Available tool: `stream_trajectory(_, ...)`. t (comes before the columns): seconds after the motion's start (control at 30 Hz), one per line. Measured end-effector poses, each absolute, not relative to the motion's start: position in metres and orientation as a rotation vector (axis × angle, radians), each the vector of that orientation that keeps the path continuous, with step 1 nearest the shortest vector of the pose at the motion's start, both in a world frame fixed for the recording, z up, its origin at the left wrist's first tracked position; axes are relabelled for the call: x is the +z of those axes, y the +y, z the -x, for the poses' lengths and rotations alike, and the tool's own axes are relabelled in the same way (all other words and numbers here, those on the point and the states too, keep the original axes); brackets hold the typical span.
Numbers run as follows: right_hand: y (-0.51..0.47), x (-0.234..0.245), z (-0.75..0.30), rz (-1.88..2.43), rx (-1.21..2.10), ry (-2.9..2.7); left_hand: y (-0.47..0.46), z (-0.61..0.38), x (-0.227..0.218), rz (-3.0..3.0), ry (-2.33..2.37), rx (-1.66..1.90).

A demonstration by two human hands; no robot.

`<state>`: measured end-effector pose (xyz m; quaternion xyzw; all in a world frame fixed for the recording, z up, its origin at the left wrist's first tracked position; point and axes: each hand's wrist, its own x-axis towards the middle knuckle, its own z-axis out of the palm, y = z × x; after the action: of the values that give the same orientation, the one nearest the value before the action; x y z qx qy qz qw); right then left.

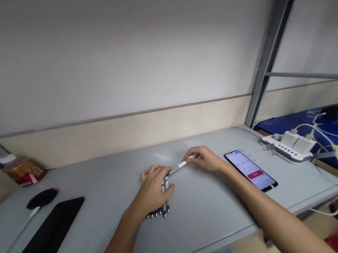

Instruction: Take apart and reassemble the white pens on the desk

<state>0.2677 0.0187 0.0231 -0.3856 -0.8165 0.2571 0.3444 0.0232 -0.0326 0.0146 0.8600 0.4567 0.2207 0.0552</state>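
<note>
Right hand (206, 160) nearly closed, fingertips pinching one end of a slim white-and-grey pen (181, 165) over the smooth grey bench (204, 216). Left hand (154, 190) half-curled above a row of silver-tipped pens (164, 209); can't tell its grip.

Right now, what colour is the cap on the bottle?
White; the cap shows in the head view.

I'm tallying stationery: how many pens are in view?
About 7: one pen in the right hand, and roughly six pens partly covered by the left hand. More may be hidden there.
</note>
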Motion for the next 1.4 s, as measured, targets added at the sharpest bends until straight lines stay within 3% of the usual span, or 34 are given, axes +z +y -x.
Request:
stream_trajectory(0.4, -0.003, 0.031, -0.249, 0.988, 1.558, -2.065, -0.032, -0.027, 0.019, -2.814, 1.361, 0.619)
stream_trajectory(0.8, -0.003, 0.026, -0.245, 0.888, 1.790, -2.017, -0.032, -0.026, 0.024, -2.909, 1.429, 0.715)
stream_trajectory(0.9, -0.006, 0.027, -0.243, 0.821, 1.614, -2.127, -0.029, -0.022, 0.023, -2.921, 1.415, 0.703)
stream_trajectory(1.07, -0.014, 0.027, -0.236, 0.969, 0.662, -2.441, -0.023, -0.016, 0.015, -2.794, 1.360, 0.737)
stream_trajectory(1.13, -0.015, 0.026, -0.234, 1.068, 0.440, -2.456, -0.022, -0.016, 0.013, -2.744, 1.386, 0.747)
stream_trajectory(1.4, -0.012, 0.023, -0.232, 1.023, 0.356, -2.440, -0.025, -0.022, 0.013, -2.700, 1.439, 0.696)
